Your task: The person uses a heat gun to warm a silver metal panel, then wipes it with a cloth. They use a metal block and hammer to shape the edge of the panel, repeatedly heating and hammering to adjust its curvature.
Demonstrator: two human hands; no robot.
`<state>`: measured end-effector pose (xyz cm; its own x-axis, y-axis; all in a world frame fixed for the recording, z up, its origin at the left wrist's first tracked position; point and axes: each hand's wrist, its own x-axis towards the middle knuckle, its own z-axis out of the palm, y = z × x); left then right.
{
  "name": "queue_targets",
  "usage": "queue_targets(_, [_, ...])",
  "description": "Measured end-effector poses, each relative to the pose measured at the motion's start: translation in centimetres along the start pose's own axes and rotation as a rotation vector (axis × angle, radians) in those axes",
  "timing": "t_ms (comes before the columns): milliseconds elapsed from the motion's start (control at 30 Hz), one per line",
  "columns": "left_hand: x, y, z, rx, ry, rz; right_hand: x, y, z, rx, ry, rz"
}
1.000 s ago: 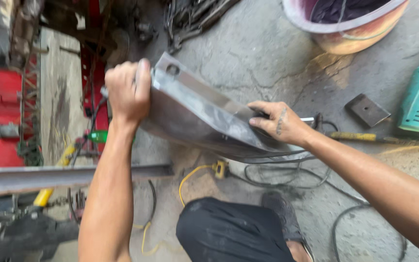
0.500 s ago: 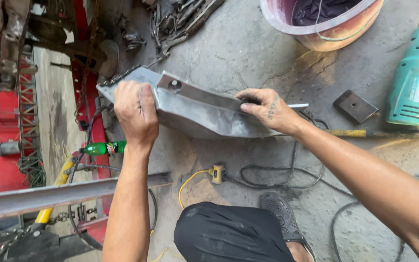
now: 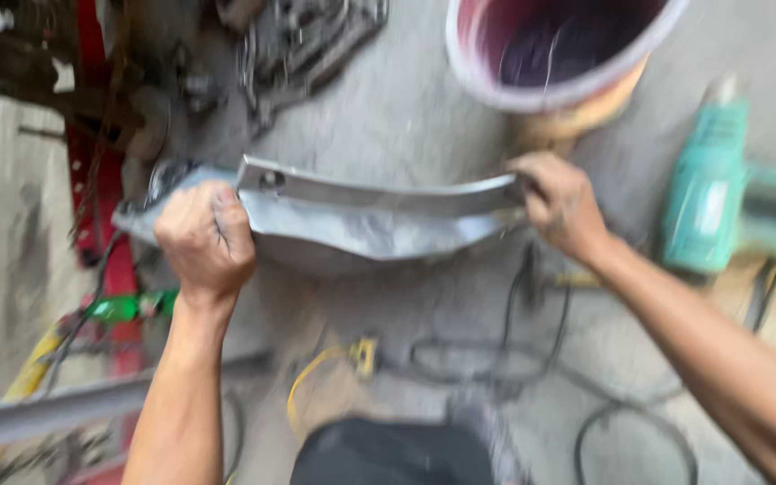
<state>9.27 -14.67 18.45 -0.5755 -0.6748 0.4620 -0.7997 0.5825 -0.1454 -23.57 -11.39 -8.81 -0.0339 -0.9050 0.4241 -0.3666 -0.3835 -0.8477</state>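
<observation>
Both hands gripping a curved grey metal panel (image 3: 361,220) above the concrete floor (image 3: 406,117).
Left hand (image 3: 206,238) fisted around the panel's left end, right hand (image 3: 560,205) clamped on its right end; panel roughly level between them. Pink bucket (image 3: 568,63) just beyond it, green power tool (image 3: 707,193) right of the right hand, black cables (image 3: 496,359) on the floor underneath. Frame is motion-blurred.

I'm in a metal workshop: bare concrete floor (image 3: 406,117) under me, a green power tool (image 3: 711,193) lying on it, black cables (image 3: 532,359) snaking about, a steel bar (image 3: 74,409), scrap metal parts (image 3: 307,36) heaped nearby.
</observation>
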Motion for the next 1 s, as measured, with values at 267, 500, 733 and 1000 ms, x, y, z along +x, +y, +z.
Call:
queue_targets(267, [3.4,-3.1,5.2,0.051,0.02,-0.094,13.6,2.8,-5.2,-0.354,-0.057,-0.149])
queue_targets(500, [5.1,-4.0,7.0,-0.048,0.027,-0.109,24.6,9.8,5.7,-0.967,-0.914,0.25])
queue_targets(733, [4.2,-7.1,9.0,0.066,-0.052,-0.187,24.6,14.8,8.3,-1.071,-1.375,0.453])
queue_targets(1000, [3.4,-7.4,7.8,-0.034,-0.001,-0.171,21.8,8.9,5.9,-0.363,-0.628,0.725])
